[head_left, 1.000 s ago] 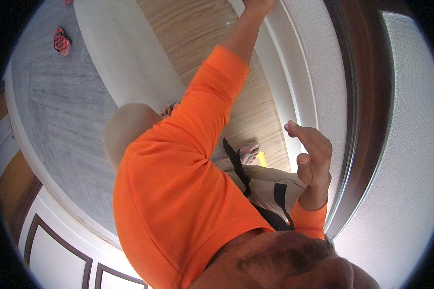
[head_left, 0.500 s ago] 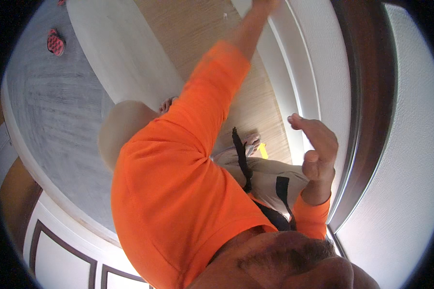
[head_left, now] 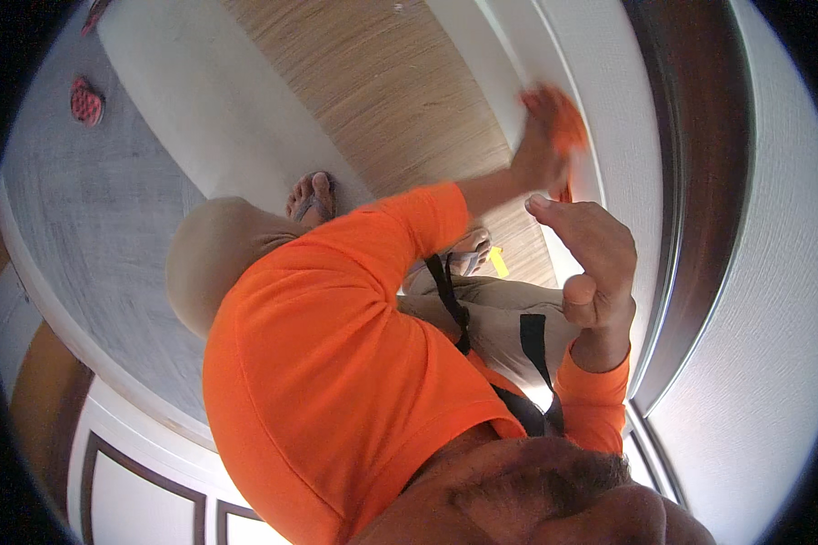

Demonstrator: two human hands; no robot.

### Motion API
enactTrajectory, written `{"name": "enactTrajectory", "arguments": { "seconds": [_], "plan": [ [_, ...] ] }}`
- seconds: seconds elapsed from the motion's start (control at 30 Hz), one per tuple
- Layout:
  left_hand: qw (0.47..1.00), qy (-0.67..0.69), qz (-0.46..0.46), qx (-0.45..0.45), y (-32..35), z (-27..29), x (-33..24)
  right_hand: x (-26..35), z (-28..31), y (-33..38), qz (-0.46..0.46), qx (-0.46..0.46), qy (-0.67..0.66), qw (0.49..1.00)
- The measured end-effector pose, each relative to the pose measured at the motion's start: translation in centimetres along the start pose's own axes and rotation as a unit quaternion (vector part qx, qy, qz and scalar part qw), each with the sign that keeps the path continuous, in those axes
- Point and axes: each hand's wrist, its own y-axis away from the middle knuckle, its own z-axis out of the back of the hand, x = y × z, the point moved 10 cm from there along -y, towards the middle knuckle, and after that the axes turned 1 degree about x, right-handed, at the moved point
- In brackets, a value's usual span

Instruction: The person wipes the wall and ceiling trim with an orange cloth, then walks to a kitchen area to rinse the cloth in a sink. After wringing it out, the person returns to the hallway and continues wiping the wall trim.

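The person's left hand (head_left: 538,159) is grasping an orange cloth (head_left: 568,132), both appearing motion-blurred, in front of the white moulding (head_left: 554,54) along the wall's foot; the view is not revealing whether cloth and moulding are touching. The right hand (head_left: 600,259) is hovering near the cloth, lower in the view, loosely unclenched, its fingers bending and its thumb standing apart. A yellow arrow-shaped marker (head_left: 499,262) is lying on the wood-patterned floor (head_left: 373,82) beside a sandalled foot (head_left: 471,245), any lettering on it being too small to read. A red-and-black patterned slipper (head_left: 87,102) is lying well apart, on the grey floor (head_left: 91,209)
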Motion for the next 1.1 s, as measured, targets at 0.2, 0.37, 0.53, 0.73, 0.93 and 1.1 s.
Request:
{"name": "enactTrajectory", "arguments": {
  "seconds": [0.2, 0.37, 0.53, 0.73, 0.93, 1.1],
  "plan": [
    [0.929, 0.14, 0.084, -0.332, -13.8, 16.0, 9.3, 2.0, 0.3, 1.6, 0.022, -0.033, -0.076, 0.996],
    [0.959, 0.164, 0.032, -0.229, -0.9, 4.2, 2.0, 5.9, -6.7, 0.4, 0.057, 0.133, -0.073, 0.987],
    [0.979, -0.119, -0.158, 0.044, 7.9, -2.4, -3.8, 4.7, -7.5, 0.1, 0.029, 0.13, -0.075, 0.988],
    [0.943, 0.107, 0.021, -0.316, -9.2, 12.8, 8.4, 4.0, -4.6, 0.8, 0.029, 0.084, -0.062, 0.994],
    [0.933, 0.157, 0.105, -0.306, -16.3, 17.7, 11.2, 2.9, -4.5, 2.1, 0.012, 0.101, -0.046, 0.994],
    [0.949, 0.144, 0.106, -0.261, -8.8, 13.2, 9.2, 3.9, -4.2, 0.2, 0.02, 0.121, -0.048, 0.991]
  ]
}}
